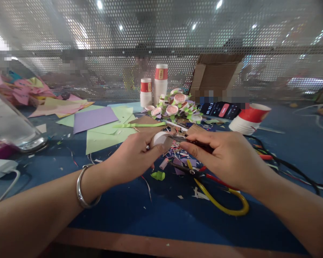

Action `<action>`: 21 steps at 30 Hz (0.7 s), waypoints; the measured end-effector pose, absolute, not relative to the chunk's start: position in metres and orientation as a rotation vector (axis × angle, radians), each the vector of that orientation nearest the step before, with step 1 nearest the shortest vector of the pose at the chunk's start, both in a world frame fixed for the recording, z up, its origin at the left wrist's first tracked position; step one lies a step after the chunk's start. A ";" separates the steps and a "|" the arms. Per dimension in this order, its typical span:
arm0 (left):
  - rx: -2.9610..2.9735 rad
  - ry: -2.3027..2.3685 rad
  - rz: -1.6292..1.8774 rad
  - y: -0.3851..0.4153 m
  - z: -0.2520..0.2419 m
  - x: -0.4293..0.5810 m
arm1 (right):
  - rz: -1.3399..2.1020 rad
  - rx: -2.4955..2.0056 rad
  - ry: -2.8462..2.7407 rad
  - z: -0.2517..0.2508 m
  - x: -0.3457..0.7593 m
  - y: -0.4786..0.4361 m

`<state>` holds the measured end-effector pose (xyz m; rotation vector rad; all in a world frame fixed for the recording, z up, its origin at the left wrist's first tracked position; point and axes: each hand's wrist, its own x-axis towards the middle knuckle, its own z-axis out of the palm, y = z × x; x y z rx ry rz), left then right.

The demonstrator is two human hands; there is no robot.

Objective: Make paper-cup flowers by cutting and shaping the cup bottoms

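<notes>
White rounded paper (160, 137) sits over the blue bench (118, 215), pinched in my left hand's (133, 154) fingers; my right hand's (223, 152) fingers grip a dark slim metal tool (177, 138) at its edge. Light pressure should avoid creasing.

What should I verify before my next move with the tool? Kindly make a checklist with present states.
1. White piece gripped by left hand: ok, between thumb and fingers.
2. Dark tool gripped by right hand: ok.
3. Tool tip touching the piece: cannot tell; it points there and lies very close.
4. Left fingers well away from the tip: not ok, they are near it.
5. Surface below free of scraps: not ok, many lie there.
6. Scissors off the table: not ok, they lie there.
</notes>
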<state>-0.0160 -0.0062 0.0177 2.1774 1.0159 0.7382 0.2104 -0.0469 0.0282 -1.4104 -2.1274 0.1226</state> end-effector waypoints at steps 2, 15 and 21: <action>2.193 1.034 0.761 -0.008 0.019 -0.015 | 0.115 -1.394 -2.138 0.028 0.210 -0.047; 2.333 1.072 0.803 -0.008 0.028 -0.017 | 0.324 -1.364 -2.140 0.031 0.208 -0.049; 2.227 1.047 0.771 -0.004 0.025 -0.020 | 0.418 -1.378 -2.139 0.030 0.210 -0.047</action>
